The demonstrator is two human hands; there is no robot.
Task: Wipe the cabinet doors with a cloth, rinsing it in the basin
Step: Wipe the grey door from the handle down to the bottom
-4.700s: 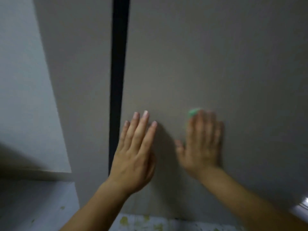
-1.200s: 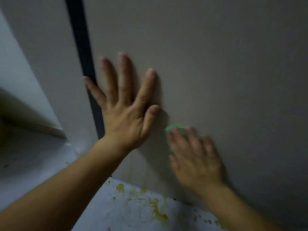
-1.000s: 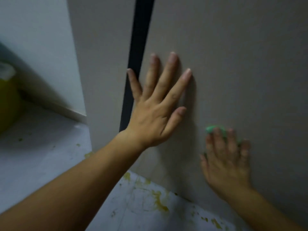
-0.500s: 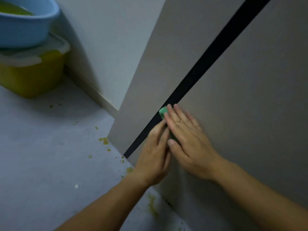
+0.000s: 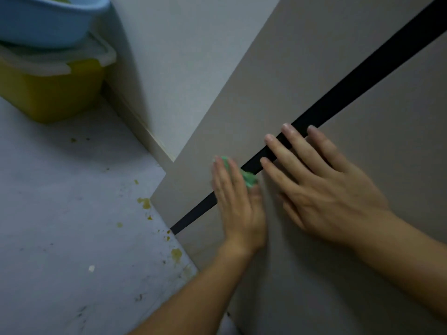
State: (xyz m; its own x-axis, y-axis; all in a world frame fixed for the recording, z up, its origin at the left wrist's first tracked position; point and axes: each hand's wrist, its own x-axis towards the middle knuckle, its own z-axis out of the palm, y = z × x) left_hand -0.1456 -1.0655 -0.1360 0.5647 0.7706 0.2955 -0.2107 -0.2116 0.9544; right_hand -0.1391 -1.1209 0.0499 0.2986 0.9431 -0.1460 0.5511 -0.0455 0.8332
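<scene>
The green cloth (image 5: pixel 249 178) lies bunched under the left hand (image 5: pixel 238 204), low on the cabinet door (image 5: pixel 242 105), right at the dark gap (image 5: pixel 362 76) between the doors. It looks soft, light and limp, probably damp, so it is best pressed under a flat palm or gathered at its middle. The grip here is flat, with straight fingers pressing. The right hand (image 5: pixel 331 189) rests spread on the neighbouring door. Most of the cloth is hidden, so its long axis cannot be told.
</scene>
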